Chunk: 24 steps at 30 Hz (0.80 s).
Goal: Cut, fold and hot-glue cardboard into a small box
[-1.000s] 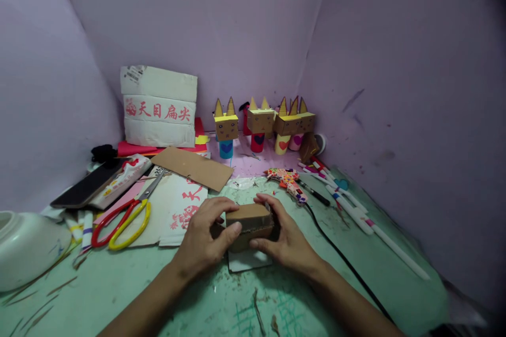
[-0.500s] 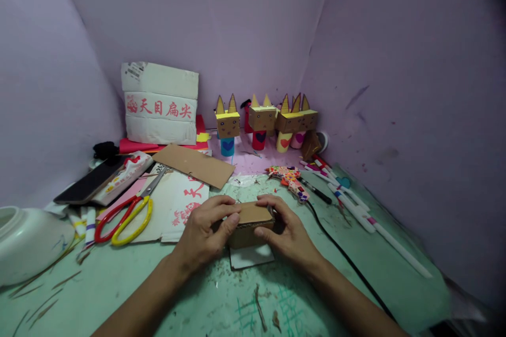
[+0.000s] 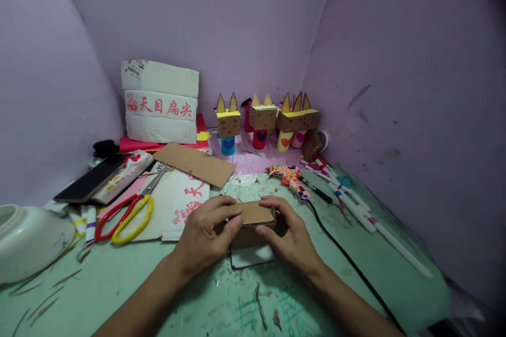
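Beside the small brown cardboard box (image 3: 251, 234), both bare hands, left (image 3: 207, 229) and right (image 3: 290, 231), curl inward, thumbs seemingly pressing.

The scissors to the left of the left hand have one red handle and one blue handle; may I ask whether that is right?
Not quite: the head view shows the scissors, left of the left hand, with one red handle and one yellow, not blue.
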Tool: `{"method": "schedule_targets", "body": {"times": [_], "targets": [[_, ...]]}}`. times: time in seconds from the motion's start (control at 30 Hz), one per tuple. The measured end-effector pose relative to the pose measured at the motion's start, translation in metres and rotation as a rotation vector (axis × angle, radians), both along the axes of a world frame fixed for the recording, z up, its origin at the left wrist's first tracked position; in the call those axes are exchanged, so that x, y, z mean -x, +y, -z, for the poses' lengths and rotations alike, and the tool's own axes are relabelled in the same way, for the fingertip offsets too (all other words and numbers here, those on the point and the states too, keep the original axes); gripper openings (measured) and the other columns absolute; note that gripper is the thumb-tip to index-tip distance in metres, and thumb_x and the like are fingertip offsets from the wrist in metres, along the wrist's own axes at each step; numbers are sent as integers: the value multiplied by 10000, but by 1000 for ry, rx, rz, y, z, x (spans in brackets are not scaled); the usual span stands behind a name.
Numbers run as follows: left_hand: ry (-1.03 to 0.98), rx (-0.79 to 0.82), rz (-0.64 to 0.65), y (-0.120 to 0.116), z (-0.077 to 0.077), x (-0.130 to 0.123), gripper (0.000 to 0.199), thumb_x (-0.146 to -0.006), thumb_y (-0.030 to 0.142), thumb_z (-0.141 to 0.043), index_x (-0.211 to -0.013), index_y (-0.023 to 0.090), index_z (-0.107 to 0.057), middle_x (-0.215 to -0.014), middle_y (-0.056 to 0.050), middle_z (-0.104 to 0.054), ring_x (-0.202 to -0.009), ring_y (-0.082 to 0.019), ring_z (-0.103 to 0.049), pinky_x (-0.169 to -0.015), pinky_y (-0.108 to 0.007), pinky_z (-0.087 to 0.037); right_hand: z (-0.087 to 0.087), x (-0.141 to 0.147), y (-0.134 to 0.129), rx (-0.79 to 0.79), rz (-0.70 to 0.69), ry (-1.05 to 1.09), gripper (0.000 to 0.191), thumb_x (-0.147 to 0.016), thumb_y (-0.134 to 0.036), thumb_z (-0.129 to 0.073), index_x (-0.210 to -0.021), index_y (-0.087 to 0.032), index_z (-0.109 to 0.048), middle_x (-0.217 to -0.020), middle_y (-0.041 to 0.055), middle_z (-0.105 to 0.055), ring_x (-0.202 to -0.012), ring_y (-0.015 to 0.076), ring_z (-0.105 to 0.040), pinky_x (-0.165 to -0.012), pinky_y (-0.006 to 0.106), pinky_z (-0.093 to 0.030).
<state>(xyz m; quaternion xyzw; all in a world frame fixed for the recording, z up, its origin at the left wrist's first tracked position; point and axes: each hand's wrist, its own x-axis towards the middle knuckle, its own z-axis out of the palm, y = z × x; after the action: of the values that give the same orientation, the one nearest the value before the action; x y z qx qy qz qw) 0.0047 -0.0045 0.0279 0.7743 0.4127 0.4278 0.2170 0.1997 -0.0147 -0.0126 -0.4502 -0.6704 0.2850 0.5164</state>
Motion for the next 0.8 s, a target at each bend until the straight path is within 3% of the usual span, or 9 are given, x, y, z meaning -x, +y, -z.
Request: {"method": "schedule_targets", "body": {"times": [0.27, 0.43, 0.6, 0.8], "targets": [[58, -77, 32, -1, -2, 0, 220, -818, 245, -619, -992, 246, -754, -984, -114, -737, -914, -273, -656, -817, -419, -499, -1, 5, -3, 34, 41, -22, 340, -763, -381, -658, -1045, -229, -547, -1012, 68, -613, -892, 246, -611, -753, 358, -491], [9, -68, 13, 0, -2, -4, 192, -818, 237, -608, -928, 217, -764, -948, -117, -736, -874, -256, -663, -790, -414, -511, 1, 5, -3, 71, 32, -18, 355, -752, -385, -663, -1047, -236, -535, -1018, 66, -612, -890, 240, -601, -752, 354, -485], [102, -155, 48, 1, 0, -2, 232, -859, 235, -534, -957, 158, -730, -974, -132, -718, -893, -247, -655, -779, -436, -532, 0, 4, -3, 123, 6, 3, 381, -757, -408, -659, -1065, -230, -521, -1043, 74, -601, -912, 245, -593, -768, 363, -478], [158, -46, 59, 1, -2, 4, 293, -910, 265, -453, -1031, 163, -700, -1076, -136, -687, -986, -248, -635, -841, -453, -522, -1, 3, -3, 123, 1, -3, 402, -756, -418, -658, -1079, -222, -522, -1040, 79, -602, -915, 251, -590, -780, 371, -463]]}}
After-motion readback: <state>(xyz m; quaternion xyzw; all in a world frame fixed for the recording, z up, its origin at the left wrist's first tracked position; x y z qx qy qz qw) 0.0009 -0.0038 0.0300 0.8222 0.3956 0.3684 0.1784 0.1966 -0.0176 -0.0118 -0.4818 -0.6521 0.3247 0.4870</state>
